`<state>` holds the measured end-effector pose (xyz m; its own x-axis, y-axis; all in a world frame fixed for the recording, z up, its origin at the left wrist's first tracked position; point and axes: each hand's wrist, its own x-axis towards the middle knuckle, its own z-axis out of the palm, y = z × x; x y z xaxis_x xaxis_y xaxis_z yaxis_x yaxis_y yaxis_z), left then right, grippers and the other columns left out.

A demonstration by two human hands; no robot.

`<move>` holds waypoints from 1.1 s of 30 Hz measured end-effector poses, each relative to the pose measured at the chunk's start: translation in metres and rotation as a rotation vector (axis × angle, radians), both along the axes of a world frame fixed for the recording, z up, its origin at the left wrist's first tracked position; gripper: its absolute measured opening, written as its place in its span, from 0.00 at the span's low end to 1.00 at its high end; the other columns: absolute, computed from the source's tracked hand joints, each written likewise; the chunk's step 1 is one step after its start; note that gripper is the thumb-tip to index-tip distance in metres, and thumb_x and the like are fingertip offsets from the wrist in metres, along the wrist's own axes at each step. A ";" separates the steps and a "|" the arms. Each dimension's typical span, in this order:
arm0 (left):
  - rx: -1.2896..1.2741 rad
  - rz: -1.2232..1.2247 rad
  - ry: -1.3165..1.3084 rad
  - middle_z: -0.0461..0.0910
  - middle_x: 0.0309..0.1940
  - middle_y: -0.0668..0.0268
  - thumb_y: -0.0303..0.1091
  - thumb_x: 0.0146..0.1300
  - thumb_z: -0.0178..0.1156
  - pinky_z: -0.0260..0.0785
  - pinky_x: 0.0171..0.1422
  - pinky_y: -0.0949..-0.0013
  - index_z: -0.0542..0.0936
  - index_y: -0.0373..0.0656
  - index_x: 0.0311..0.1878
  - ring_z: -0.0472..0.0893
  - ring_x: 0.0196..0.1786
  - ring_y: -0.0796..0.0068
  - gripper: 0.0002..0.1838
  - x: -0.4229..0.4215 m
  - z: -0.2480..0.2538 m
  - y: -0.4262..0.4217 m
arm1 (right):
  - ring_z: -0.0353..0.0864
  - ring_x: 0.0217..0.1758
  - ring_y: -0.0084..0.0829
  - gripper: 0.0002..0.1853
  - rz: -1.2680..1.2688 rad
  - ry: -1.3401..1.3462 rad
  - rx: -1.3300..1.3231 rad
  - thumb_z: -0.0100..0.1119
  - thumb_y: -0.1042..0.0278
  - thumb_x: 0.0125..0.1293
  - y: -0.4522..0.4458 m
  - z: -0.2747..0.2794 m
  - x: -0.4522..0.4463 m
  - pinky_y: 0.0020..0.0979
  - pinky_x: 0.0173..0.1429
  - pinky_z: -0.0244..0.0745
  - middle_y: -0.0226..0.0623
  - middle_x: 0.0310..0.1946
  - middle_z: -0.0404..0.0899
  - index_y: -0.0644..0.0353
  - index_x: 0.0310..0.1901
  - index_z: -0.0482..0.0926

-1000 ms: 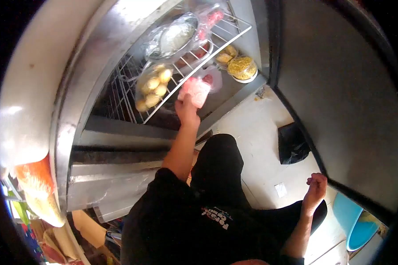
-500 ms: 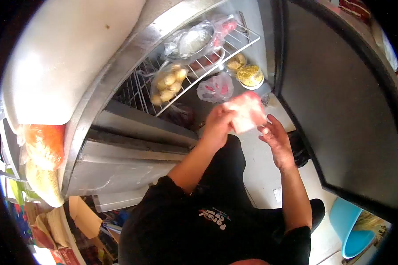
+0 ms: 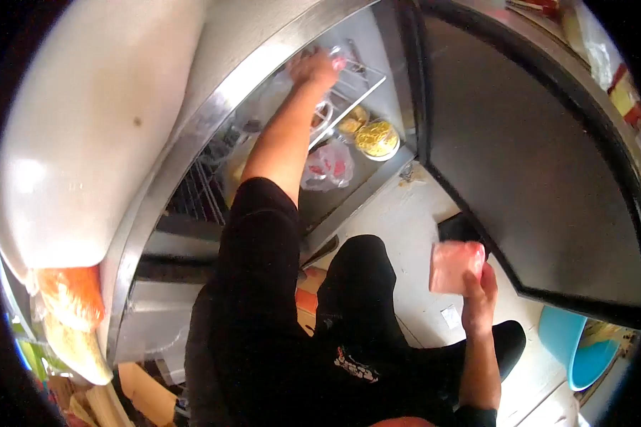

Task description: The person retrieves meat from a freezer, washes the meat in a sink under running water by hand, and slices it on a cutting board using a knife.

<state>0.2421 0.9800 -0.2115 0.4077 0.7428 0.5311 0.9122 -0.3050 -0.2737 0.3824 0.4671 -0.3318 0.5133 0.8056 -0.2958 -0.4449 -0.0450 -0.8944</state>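
My right hand (image 3: 479,288) grips a pink, pale-edged slab that looks like meat (image 3: 451,267), held low beside the open refrigerator door. Up inside the refrigerator, my left hand (image 3: 313,69) reaches to the top of the wire shelf (image 3: 367,87), where clear plastic and something pinkish-red (image 3: 337,62) lie against its fingers. The fingertips are too hidden to show whether they grip anything. Below the shelf sit a knotted plastic bag with red in it (image 3: 329,165) and a white tub of yellow strips (image 3: 377,139).
The dark refrigerator door (image 3: 520,149) stands swung out on the right. A blue basin (image 3: 561,341) is on the floor at lower right. On the left hang an orange-red bag (image 3: 71,295) and a pale counter surface (image 3: 85,135). A cardboard box (image 3: 146,395) lies at lower left.
My left hand has let go of the pink slab and moved up into the refrigerator. My right hand now holds the slab, lower and further right. The view has shifted slightly.
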 end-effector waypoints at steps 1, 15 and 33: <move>0.002 -0.023 -0.003 0.81 0.53 0.53 0.51 0.64 0.59 0.70 0.60 0.58 0.79 0.48 0.57 0.80 0.57 0.58 0.23 -0.005 -0.015 0.035 | 0.74 0.57 0.29 0.28 -0.058 0.029 -0.039 0.62 0.60 0.65 -0.014 0.006 -0.001 0.33 0.64 0.66 0.35 0.53 0.75 0.66 0.62 0.68; -0.176 -0.055 -0.313 0.86 0.41 0.58 0.41 0.54 0.66 0.74 0.53 0.62 0.84 0.46 0.47 0.85 0.47 0.61 0.18 0.002 0.025 -0.007 | 0.75 0.54 0.32 0.26 -0.641 -0.032 0.026 0.62 0.61 0.66 -0.120 0.010 0.024 0.33 0.61 0.68 0.40 0.51 0.76 0.64 0.61 0.68; -0.414 -0.801 -1.209 0.80 0.43 0.63 0.18 0.66 0.42 0.69 0.55 0.73 0.79 0.37 0.50 0.78 0.46 0.73 0.17 0.023 0.041 -0.085 | 0.73 0.63 0.39 0.26 -0.804 -0.047 0.111 0.58 0.60 0.70 -0.218 0.011 0.068 0.41 0.68 0.67 0.45 0.59 0.74 0.63 0.64 0.69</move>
